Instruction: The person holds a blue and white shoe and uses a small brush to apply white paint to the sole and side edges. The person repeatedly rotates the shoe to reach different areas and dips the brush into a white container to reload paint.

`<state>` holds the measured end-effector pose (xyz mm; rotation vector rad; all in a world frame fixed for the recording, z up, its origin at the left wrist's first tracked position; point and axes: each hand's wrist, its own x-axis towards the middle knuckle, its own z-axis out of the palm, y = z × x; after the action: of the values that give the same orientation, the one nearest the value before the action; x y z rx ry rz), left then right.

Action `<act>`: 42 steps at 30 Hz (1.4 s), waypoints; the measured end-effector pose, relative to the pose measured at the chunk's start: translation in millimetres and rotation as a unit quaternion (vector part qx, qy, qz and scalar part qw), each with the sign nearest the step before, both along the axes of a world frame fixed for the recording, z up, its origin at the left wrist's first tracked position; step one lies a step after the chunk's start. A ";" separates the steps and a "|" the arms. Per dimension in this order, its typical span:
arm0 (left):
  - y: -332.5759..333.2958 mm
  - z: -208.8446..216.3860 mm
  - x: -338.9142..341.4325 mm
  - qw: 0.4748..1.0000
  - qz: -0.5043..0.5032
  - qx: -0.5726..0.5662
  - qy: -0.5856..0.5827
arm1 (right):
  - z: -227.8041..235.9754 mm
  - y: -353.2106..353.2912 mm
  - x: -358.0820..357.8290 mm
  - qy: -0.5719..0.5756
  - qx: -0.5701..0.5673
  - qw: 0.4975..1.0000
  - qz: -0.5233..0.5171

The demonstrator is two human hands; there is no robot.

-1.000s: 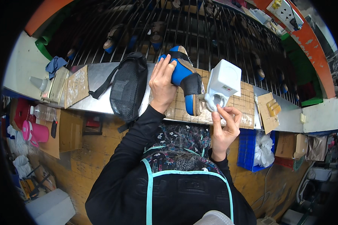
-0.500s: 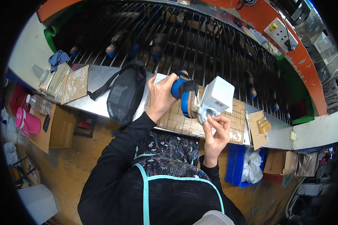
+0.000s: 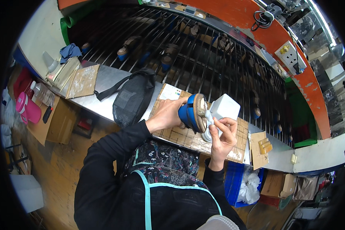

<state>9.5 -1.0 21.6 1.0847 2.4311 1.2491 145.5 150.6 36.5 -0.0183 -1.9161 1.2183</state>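
My left hand (image 3: pixel 167 115) is closed around a shoe on a blue last (image 3: pixel 188 117), held tilted over the work board with its brown sole turned to the right. My right hand (image 3: pixel 223 138) pinches a small brush with a pale handle (image 3: pixel 209 117). The brush's bristle end meets the sole near its upper part. Right behind my right fingers stands a white square-sided container (image 3: pixel 227 106) on a round pale base. Under both hands lies a cardboard board with a grid of lines (image 3: pixel 235 143), a printed white card (image 3: pixel 170 92) at its far left corner.
Left of the board lies a black mesh bag (image 3: pixel 134 100). Beyond the counter, metal rods (image 3: pixel 214 65) carry several shoes on blue lasts. At the right sit yellow-brown blocks (image 3: pixel 265 145) on cardboard. A blue crate (image 3: pixel 234 180) with white plastic stands below.
The shoe has turned in my left hand, so its sole faces more to the right, and the hand sits lower. The brush remains at the sole. The whole view has shifted slightly.
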 end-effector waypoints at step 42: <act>-22.2 -45.3 13.2 0.800 -0.227 0.077 -0.549 | -58.6 92.6 67.8 -0.248 -0.050 0.967 -0.040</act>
<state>22.7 -23.3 -23.6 0.5933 1.1300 1.3460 213.3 243.1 -22.1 -0.4916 -2.2460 1.3441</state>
